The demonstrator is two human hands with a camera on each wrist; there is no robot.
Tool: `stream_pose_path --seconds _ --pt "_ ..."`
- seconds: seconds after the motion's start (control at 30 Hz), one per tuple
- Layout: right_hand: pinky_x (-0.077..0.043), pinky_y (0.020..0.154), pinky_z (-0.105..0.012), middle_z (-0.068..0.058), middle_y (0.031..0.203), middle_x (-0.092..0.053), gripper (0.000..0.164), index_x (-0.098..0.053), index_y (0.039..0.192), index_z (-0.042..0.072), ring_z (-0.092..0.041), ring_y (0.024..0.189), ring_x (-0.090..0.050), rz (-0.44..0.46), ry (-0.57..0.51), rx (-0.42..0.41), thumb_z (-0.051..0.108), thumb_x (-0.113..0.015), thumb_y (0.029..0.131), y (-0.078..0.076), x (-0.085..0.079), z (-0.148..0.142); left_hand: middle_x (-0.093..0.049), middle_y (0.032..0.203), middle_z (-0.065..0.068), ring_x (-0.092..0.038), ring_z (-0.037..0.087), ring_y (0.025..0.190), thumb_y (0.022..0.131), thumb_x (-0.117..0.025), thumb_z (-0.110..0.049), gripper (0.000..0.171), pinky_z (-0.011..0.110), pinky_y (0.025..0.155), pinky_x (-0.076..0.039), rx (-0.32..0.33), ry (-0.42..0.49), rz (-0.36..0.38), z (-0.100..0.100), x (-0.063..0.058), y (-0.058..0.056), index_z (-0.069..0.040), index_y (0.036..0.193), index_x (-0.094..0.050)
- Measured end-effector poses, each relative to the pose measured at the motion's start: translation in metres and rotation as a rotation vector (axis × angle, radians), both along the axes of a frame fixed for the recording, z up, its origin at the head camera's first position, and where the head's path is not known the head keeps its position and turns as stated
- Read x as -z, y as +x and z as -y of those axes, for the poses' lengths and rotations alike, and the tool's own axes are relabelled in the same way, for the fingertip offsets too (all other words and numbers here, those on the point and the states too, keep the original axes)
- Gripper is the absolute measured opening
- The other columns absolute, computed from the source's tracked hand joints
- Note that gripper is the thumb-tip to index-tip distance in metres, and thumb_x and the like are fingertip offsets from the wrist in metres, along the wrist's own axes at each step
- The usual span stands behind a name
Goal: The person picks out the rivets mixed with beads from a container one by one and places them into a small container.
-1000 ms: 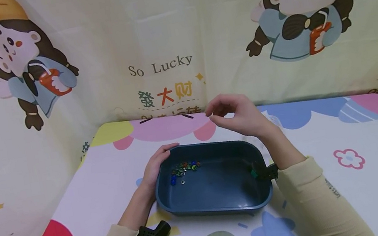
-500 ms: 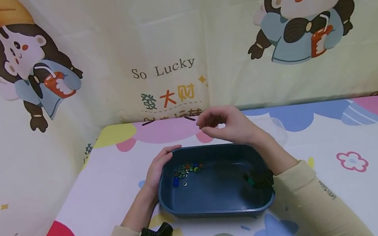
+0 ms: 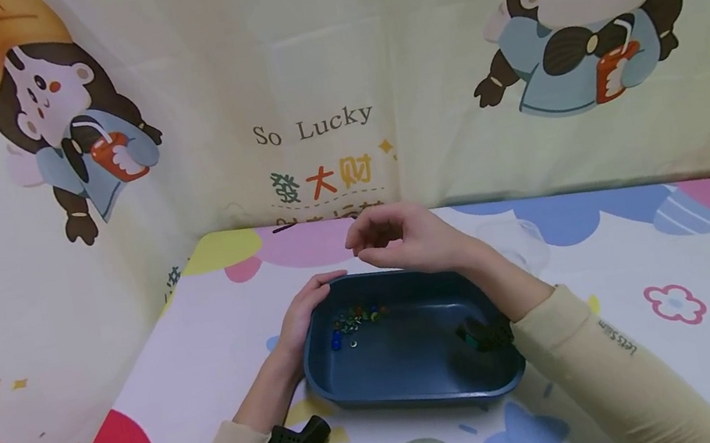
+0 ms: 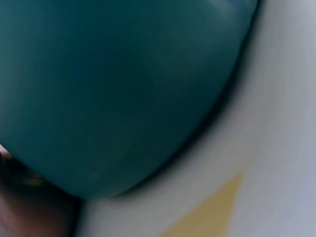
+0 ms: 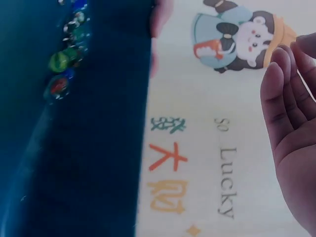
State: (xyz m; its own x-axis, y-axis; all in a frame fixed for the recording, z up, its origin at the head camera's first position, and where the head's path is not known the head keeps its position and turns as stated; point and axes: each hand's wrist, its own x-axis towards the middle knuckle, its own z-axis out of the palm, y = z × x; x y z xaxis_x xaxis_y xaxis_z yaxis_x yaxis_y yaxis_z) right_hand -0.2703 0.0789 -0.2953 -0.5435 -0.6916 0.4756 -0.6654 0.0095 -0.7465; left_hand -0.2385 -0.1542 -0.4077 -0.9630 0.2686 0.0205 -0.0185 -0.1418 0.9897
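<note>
A dark blue plastic tub (image 3: 418, 377) stands on the table, with several small coloured glass marbles (image 3: 358, 319) gathered toward its far left corner. My left hand (image 3: 304, 317) holds the tub's left end at that corner, its fingers along the outer side. In the left wrist view, the tub's outer wall (image 4: 123, 98) fills most of the frame. Above the far rim hovers my right hand (image 3: 408, 240), fingers loosely curved, a gap between index finger and thumb. Nothing shows in the right palm (image 5: 301, 173) in its wrist view. The marbles (image 5: 59, 61) also appear there.
A clear, see-through container (image 3: 519, 244) stands behind the right forearm, partly hidden. A printed cloth (image 3: 457, 156) hangs behind the table. The patterned table cover (image 3: 621, 357) spreads around the tub. Black wrist cameras (image 3: 296, 438) are strapped to both wrists.
My right hand has moved left and slightly down, from beyond the tub's right part to over the far rim's middle. The left hand stays on the tub. The head view has shifted slightly.
</note>
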Motion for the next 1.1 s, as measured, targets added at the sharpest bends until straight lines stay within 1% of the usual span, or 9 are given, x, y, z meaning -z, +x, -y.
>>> stream_pose_path --seconds 0.13,0.27,0.33,0.47,0.53,0.8,0.87,0.97,1.1 --pt "-0.054 0.071 -0.032 -0.009 0.097 -0.067 0.016 -0.068 0.107 -0.003 -0.027 0.081 -0.061 0.031 -0.030 -0.052 -0.002 -0.066 0.090 0.000 0.001 0.007 -0.059 0.132 0.014 -0.051 0.031 0.126 0.108 -0.034 -0.024 0.044 0.045 0.110 -0.036 0.000 0.026 0.011 -0.002 0.000 -0.001 0.001 0.141 -0.047" --pt "-0.054 0.074 -0.031 -0.010 0.097 -0.067 0.017 -0.067 0.107 -0.006 -0.025 0.082 -0.061 0.096 -0.036 -0.080 -0.007 -0.065 0.090 -0.003 0.011 0.012 -0.055 0.137 0.019 -0.048 0.033 0.128 0.108 -0.034 -0.022 0.041 0.045 0.111 -0.035 0.019 0.064 0.014 -0.004 0.000 -0.002 0.002 0.139 -0.048" --pt "-0.055 0.075 -0.031 -0.012 0.096 -0.067 0.017 -0.067 0.107 -0.008 -0.024 0.081 -0.061 0.117 -0.040 -0.086 -0.009 -0.065 0.090 -0.005 0.016 0.014 -0.054 0.137 0.020 -0.047 0.033 0.129 0.108 -0.034 -0.022 0.039 0.044 0.111 -0.035 0.014 0.069 0.006 -0.005 0.001 -0.002 0.000 0.137 -0.050" --pt "-0.055 0.072 -0.031 -0.019 0.096 -0.066 0.016 -0.065 0.107 -0.012 -0.024 0.078 -0.061 0.144 -0.030 -0.124 -0.008 -0.064 0.092 -0.007 0.022 0.020 -0.054 0.132 0.017 -0.047 0.031 0.125 0.109 -0.033 -0.021 0.034 0.041 0.110 -0.035 -0.004 0.082 0.023 -0.003 0.000 -0.003 -0.006 0.130 -0.055" --pt "-0.055 0.072 -0.032 -0.018 0.096 -0.067 0.016 -0.065 0.108 -0.012 -0.025 0.077 -0.061 0.158 -0.008 -0.144 -0.007 -0.064 0.093 -0.008 0.026 0.023 -0.055 0.127 0.014 -0.047 0.031 0.122 0.109 -0.032 -0.021 0.033 0.040 0.109 -0.037 -0.007 0.084 0.032 -0.002 -0.001 -0.003 -0.007 0.128 -0.055" --pt "-0.055 0.075 -0.033 -0.008 0.096 -0.069 0.014 -0.069 0.107 -0.003 -0.035 0.077 -0.062 0.158 0.084 -0.150 -0.002 -0.066 0.094 -0.010 0.036 0.029 -0.060 0.114 0.006 -0.051 0.029 0.112 0.109 -0.032 -0.020 0.031 0.033 0.100 -0.043 -0.017 0.088 0.040 0.000 -0.004 -0.002 -0.007 0.124 -0.056" --pt "-0.056 0.075 -0.034 -0.007 0.095 -0.069 0.013 -0.069 0.107 -0.001 -0.032 0.077 -0.062 0.154 0.116 -0.141 -0.001 -0.066 0.094 -0.010 0.038 0.030 -0.061 0.113 0.005 -0.053 0.027 0.109 0.109 -0.033 -0.021 0.031 0.032 0.099 -0.044 -0.011 0.086 0.032 0.000 -0.004 -0.002 -0.008 0.124 -0.057" --pt "-0.056 0.076 -0.034 -0.005 0.094 -0.068 0.014 -0.069 0.108 -0.002 -0.023 0.078 -0.062 0.147 0.163 -0.127 0.001 -0.066 0.094 -0.010 0.043 0.031 -0.062 0.112 0.004 -0.056 0.023 0.106 0.109 -0.034 -0.021 0.031 0.031 0.098 -0.045 -0.007 0.090 0.020 0.000 -0.004 -0.001 -0.009 0.124 -0.058" --pt "-0.056 0.075 -0.033 -0.003 0.092 -0.067 0.016 -0.068 0.109 -0.005 -0.017 0.078 -0.061 0.138 0.220 -0.116 0.002 -0.066 0.094 -0.009 0.047 0.032 -0.061 0.113 0.005 -0.057 0.020 0.103 0.108 -0.034 -0.019 0.031 0.029 0.094 -0.047 -0.006 0.107 0.017 -0.002 -0.004 -0.001 -0.009 0.125 -0.058"
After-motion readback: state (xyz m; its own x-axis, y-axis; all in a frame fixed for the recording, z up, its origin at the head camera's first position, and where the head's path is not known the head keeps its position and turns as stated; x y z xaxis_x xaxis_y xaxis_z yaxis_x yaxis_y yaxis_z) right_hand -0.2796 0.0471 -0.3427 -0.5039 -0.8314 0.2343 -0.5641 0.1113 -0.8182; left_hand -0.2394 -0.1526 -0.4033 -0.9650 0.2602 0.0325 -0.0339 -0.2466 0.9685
